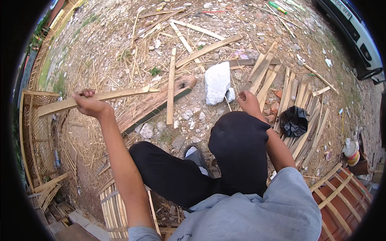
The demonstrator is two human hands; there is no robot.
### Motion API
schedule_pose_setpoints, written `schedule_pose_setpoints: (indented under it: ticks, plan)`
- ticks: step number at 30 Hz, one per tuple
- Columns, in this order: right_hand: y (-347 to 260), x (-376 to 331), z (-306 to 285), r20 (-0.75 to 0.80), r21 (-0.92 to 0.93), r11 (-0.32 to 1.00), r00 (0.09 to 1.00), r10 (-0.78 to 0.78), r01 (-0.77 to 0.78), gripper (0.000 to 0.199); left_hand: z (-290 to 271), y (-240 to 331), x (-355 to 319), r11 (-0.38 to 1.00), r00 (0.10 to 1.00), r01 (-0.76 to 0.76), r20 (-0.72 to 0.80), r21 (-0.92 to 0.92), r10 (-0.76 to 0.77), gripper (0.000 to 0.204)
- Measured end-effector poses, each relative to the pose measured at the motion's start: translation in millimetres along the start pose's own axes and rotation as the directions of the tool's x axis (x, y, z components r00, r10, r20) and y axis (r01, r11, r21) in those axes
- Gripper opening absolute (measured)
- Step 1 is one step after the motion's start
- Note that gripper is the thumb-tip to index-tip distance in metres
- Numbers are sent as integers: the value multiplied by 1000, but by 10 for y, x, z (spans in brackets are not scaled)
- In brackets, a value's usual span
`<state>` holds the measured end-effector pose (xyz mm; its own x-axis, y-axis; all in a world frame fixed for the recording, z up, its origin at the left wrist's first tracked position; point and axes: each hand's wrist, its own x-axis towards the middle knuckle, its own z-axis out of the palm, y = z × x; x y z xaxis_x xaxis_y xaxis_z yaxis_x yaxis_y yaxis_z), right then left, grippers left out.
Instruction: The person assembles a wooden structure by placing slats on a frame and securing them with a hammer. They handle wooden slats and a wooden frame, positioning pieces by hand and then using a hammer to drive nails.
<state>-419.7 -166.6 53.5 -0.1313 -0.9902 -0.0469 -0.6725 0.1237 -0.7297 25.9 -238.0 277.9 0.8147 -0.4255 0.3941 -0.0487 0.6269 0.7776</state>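
My left hand [90, 103] is raised at the left, its fingers wrapped round a wooden slat [114, 94]. One end of the slat looks split and points toward the middle. My right hand [249, 103] is low by my knee, fingers curled, beside several wooden slats [261, 76]. What those fingers hold, if anything, is hidden. A large white stone [217, 83] sits just left of that hand, with a thick wooden beam [155, 102] lying further left. Across the beam lies another single slat [171, 86].
A black plastic bag [293, 121] rests on a row of slats [315, 120] at the right. Further right are a can [352, 154] and, at the top, a parked vehicle [358, 40]. Lattice frames [40, 140] stand at the left. Wood scraps and stones litter the ground.
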Motion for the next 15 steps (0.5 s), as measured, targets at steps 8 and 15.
schedule_pose_setpoints:
  ticks: [8,15]
  plan:
    - [457,-1651,158,-69,-223,937,963,260,-269,34,-196,-297,100,921,994,108,-12,374,-111,36]
    - [749,-1603,7,-168,-362,858,931,323,-363,47,-295,-176,41,876,991,136,-63,462,-121,45]
